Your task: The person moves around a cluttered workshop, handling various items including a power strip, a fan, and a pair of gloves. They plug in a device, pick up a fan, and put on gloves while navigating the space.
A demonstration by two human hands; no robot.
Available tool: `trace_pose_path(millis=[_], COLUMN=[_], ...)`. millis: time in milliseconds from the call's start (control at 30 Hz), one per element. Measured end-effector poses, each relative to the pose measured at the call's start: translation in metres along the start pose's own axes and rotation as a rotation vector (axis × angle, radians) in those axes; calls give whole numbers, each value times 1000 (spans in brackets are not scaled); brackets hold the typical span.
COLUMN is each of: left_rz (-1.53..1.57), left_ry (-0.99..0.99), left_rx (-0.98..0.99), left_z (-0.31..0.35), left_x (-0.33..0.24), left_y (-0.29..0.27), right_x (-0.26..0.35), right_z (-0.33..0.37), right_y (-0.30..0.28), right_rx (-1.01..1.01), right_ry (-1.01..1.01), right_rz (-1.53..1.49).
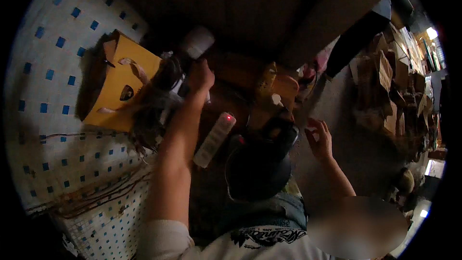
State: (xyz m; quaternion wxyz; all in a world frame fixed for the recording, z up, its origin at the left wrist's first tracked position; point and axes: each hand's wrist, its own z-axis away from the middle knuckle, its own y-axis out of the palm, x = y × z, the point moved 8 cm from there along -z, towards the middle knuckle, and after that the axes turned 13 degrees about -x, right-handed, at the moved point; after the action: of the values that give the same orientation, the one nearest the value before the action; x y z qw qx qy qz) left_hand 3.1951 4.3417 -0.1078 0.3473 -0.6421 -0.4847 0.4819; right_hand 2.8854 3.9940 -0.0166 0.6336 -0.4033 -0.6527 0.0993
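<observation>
My left arm stretches forward across the dim work area. My left hand [201, 76] looks closed beside a pale, translucent object [197, 42]; whatever the fingers hold is hidden in shadow. A dark cluttered heap [168, 72] lies just left of that hand. My right hand [319, 138] is raised on the right, fingers curved and apart, with nothing visible in them. Between my arms sits a black rounded object [257, 171] with a loop-like upper part. A white power strip [214, 139] with a glowing red light lies to its left.
At left stands a yellow paper bag [127, 84] with ribbon handles, near a white wall with blue tiles [50, 74]. Cables [96, 192] run along the tiling. Beyond the black object is a yellowish box-like thing [272, 89]. Cardboard and paper [385, 86] pile up at far right.
</observation>
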Motion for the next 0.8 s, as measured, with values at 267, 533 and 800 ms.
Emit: trace_pose_path(millis=[267,533,800], left_rz=[346,1130,907], left_ry=[-198,-356,188], left_rx=[344,510,209], left_z=[-17,-9,63], left_x=[-19,-89,-58], left_y=[-2,-163,-266], right_x=[13,86,141], right_z=[77,34,-41], right_y=[-23,-36,34], right_rx=[-8,-10,508], right_ry=[160,138,-379], right_rz=[-179,-412,-401])
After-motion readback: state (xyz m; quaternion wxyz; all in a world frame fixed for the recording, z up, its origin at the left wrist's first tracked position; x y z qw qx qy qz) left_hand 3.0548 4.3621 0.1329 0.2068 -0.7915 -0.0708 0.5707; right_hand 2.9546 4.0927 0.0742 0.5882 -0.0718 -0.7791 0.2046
